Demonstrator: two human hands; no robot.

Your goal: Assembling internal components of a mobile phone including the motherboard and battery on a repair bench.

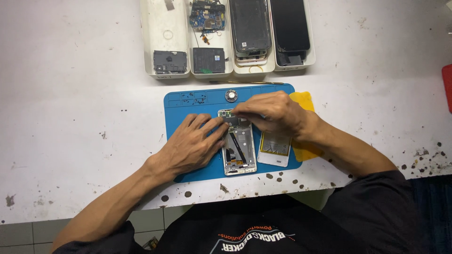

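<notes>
The right hand (270,113) bends over the top end of an opened phone (238,148), its fingertips pinched close together on the dark part at the phone's upper edge; the grip is narrow, and whether something small sits between the fingertips cannot be told. The left hand (193,143) lies flat at 9 o'clock from the phone, fingers spread, with the fingertips pressing on the phone's left edge and holding it down.

The phone lies face down, back removed, lengthwise near the middle of a blue mat (188,110). Its silver frame and a dark ribbon cable running slantwise across the inside are visible. Just beside it at 3 o'clock lies a flat battery (274,149), white-edged with a yellowish face, partly under the right wrist. A yellow sheet (303,150) pokes out from under the mat's right side. At 12 o'clock from the phone, on the mat's top strip, sits a small round metal piece (231,96).

Beyond the mat's top edge lies a thin metal tool (247,83). Further at 12 o'clock stand four white trays (155,47) side by side, holding dark covers, a blue circuit board (207,16), a stack of phone frames (249,28) and a black screen (289,26). All of it rests on a white, stained tabletop (70,94). A red thing (447,87) shows at the far 3 o'clock edge.
</notes>
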